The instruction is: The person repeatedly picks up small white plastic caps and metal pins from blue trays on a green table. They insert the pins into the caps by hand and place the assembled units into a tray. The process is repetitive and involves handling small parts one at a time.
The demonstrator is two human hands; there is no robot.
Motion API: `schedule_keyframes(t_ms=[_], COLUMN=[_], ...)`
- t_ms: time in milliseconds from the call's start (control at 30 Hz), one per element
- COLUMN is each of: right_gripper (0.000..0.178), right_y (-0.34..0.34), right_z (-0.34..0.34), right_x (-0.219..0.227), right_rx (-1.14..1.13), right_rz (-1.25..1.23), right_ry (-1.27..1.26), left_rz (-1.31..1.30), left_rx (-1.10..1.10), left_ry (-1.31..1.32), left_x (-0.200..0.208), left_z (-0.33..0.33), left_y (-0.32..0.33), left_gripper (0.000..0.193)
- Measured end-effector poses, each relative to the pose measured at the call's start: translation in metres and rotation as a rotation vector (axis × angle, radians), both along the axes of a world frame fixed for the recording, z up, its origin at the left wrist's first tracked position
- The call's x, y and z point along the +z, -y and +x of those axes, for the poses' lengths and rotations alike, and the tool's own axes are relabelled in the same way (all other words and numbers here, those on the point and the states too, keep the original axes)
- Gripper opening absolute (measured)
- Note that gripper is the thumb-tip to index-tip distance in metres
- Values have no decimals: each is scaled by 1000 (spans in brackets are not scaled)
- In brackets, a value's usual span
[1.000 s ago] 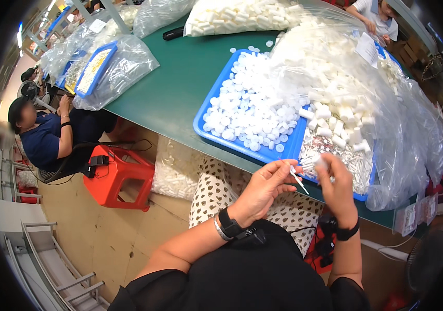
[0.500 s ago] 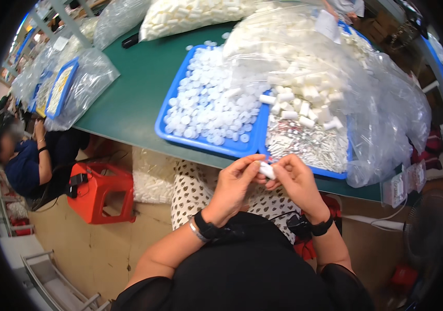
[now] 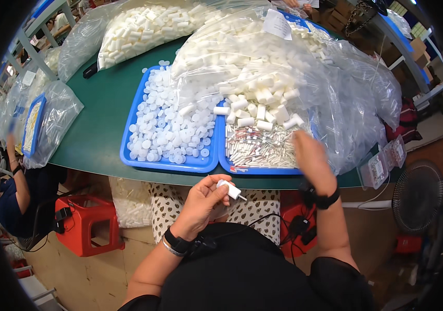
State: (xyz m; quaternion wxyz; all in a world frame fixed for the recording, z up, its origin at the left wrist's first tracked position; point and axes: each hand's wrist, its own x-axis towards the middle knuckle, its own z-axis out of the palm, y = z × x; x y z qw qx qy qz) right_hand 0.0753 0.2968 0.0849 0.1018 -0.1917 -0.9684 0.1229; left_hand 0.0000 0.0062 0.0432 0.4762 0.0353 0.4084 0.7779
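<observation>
Over my lap, just off the table's front edge, my left hand (image 3: pixel 200 203) pinches a white cylinder (image 3: pixel 228 188) with a thin pin sticking out of its lower end. My right hand (image 3: pixel 310 155) reaches to the right side of the right blue tray (image 3: pixel 263 170), beside thin white and reddish sticks (image 3: pixel 257 147). Motion blurs its fingers, so I cannot make out whether they grip anything. Loose white cylinders (image 3: pixel 264 125) lie behind the sticks. Translucent round caps (image 3: pixel 172 129) fill the left blue tray (image 3: pixel 128 132).
A big clear bag of white cylinders (image 3: pixel 231 52) spills over the trays. Another full bag (image 3: pixel 146 31) lies behind on the green table (image 3: pixel 99 122). Red stools (image 3: pixel 89 217), a fan (image 3: pixel 418 196) and a plastic box (image 3: pixel 374 171) are around me. A co-worker (image 3: pixel 14 192) sits at the left.
My hands were together on a white piece; the right has let go and moved forward to the right tray. My left keeps the white cylinder. The view has shifted to the right.
</observation>
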Motion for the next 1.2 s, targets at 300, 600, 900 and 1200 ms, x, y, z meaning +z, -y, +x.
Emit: schedule_keyframes(t_ms=[300, 600, 900, 1200], right_gripper=[14, 21, 26, 22], right_y=[-87, 31, 119, 130], right_z=[2, 5, 7, 4], right_x=[-30, 24, 2, -27], right_rx=[-251, 113, 452, 394], right_rz=[491, -336, -427, -676], right_ry=[169, -240, -230, -259], left_rz=[59, 138, 148, -52], left_rx=[-98, 18, 177, 204], left_ry=[27, 60, 17, -316], left_x=[7, 0, 2, -10], left_z=[5, -8, 4, 16], left_y=[-7, -2, -10, -7], left_gripper=[16, 22, 21, 16])
